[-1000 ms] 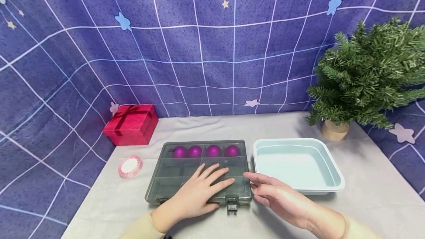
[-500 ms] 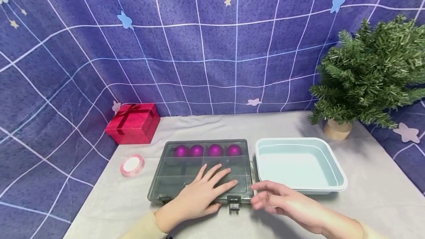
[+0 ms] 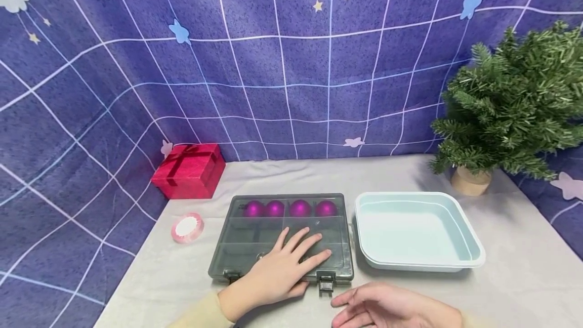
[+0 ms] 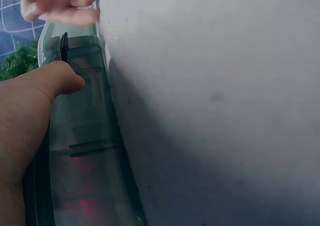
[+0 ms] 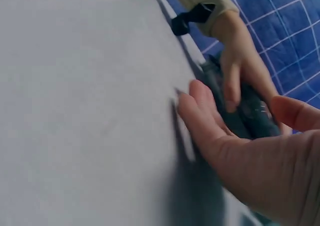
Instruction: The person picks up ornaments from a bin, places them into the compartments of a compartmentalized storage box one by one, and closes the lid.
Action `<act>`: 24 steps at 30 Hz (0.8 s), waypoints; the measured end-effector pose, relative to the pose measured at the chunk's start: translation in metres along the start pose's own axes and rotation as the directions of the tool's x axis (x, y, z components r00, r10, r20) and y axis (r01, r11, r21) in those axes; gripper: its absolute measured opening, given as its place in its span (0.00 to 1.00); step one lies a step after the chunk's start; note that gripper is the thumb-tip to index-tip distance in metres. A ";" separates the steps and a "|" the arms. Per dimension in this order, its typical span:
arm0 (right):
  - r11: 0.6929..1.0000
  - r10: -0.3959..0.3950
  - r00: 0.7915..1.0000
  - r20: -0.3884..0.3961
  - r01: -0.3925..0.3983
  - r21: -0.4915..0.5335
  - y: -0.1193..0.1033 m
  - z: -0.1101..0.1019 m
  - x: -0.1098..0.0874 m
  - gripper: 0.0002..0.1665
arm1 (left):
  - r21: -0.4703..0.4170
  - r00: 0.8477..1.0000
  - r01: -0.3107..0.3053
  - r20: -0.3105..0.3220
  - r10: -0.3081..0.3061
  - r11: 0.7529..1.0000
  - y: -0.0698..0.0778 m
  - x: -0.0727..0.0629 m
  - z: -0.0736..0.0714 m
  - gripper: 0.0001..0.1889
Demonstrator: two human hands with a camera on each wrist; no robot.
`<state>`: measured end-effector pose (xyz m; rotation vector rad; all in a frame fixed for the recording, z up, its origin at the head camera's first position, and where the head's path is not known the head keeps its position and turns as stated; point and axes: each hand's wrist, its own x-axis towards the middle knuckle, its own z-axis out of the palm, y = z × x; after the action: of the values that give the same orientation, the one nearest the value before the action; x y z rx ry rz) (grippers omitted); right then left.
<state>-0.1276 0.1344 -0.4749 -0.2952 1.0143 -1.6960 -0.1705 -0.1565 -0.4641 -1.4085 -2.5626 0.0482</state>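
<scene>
A dark translucent compartment box (image 3: 237,234) lies on the table, its lid down. Through the lid, several shiny purple balls (image 3: 300,208) show in a row along the back. My left hand (image 3: 278,272) rests on the lid with its fingers spread, holding nothing. A latch (image 3: 326,284) juts out from the box's front edge, right of that hand. In front of the box's right corner is my right hand (image 3: 382,305), apart from the box, its fingers slightly bent around nothing. The right wrist view also has the left hand (image 5: 245,68) on the box.
A pale blue tray (image 3: 419,267) stands close to the box's right side. Behind it at the right is a small artificial tree (image 3: 510,110) on a wooden base. A red gift box (image 3: 189,171) and a pink ribbon roll (image 3: 187,228) lie to the left.
My right hand has drawn back from the box's right edge toward the front of the table. The left hand has stayed on the lid. The head view has shifted slightly.
</scene>
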 end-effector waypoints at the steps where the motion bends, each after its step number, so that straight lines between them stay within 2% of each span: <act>1: 1.000 -0.004 1.000 0.004 0.004 0.017 0.002 -0.001 0.001 0.30 | -0.001 1.000 0.000 -0.002 0.000 1.000 0.000 0.000 0.000 0.45; 5: 0.992 -0.024 1.000 0.006 0.023 0.126 0.005 -0.004 0.005 0.33 | 0.004 1.000 0.004 -0.013 -0.004 1.000 0.000 0.001 0.000 0.45; 9: 0.982 -0.058 0.998 0.011 0.055 0.182 0.008 -0.007 0.008 0.35 | 0.004 1.000 0.007 -0.017 -0.007 1.000 0.000 0.001 0.000 0.46; 19: 0.981 -0.131 0.983 0.129 0.110 0.160 0.012 -0.008 0.011 0.35 | -0.003 1.000 0.011 -0.019 -0.011 1.000 0.001 0.001 -0.001 0.45; 24: 0.982 -0.146 0.980 0.132 0.127 0.139 0.014 -0.005 0.011 0.37 | -0.015 1.000 0.017 -0.016 -0.017 1.000 0.001 0.001 -0.001 0.45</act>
<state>-0.1263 0.1262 -0.4917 -0.4023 0.7900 -1.8289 -0.1698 -0.1550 -0.4633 -1.3859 -2.5667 0.0153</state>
